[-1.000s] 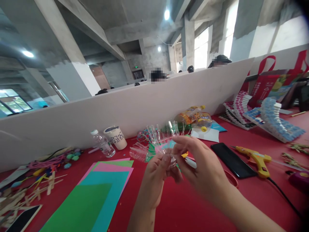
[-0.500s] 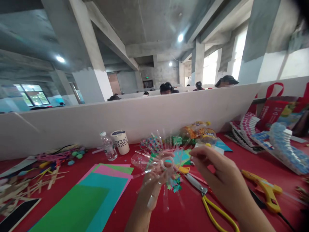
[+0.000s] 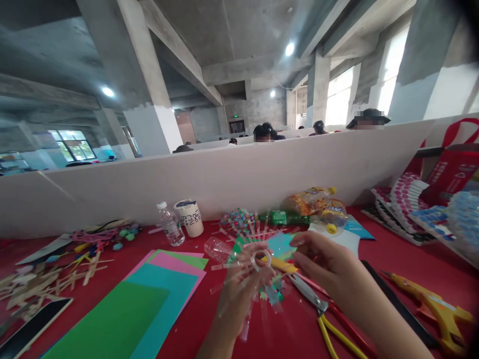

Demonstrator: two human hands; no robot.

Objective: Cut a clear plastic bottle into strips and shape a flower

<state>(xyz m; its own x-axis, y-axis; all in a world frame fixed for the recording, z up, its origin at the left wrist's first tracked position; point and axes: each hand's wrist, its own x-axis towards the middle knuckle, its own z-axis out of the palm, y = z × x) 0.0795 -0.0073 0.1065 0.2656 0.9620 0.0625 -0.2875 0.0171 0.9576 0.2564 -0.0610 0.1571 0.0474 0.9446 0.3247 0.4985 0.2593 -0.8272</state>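
My left hand (image 3: 239, 281) holds a clear plastic bottle top (image 3: 268, 261) by its neck, the round mouth turned toward me. Its sides are cut into thin strips that fan out all around, smeared by motion. To its right my right hand (image 3: 333, 259) hovers apart from it, fingers bent, thumb separate, nothing visible between them. Below that hand lie scissors (image 3: 321, 304) with grey blades and yellow handles, beside a red stick-like thing (image 3: 350, 324). A yellow tool (image 3: 282, 265) lies behind the strips. Green and blue star sequins (image 3: 275, 291) show beneath the bottle top.
Coloured paper sheets (image 3: 112, 309) lie left, wooden sticks (image 3: 56, 279) beyond. A water bottle (image 3: 171, 227), a cup (image 3: 190, 219), a green bottle (image 3: 282, 218) and orange-labelled bottles (image 3: 309, 201) stand or lie by the white partition (image 3: 239, 174). A yellow glue gun (image 3: 430, 301) lies right.
The view has shifted, so the glue gun and bag appear farther right. The fanned bottle top has turned a little in my left hand. My right hand stays beside it, apart.
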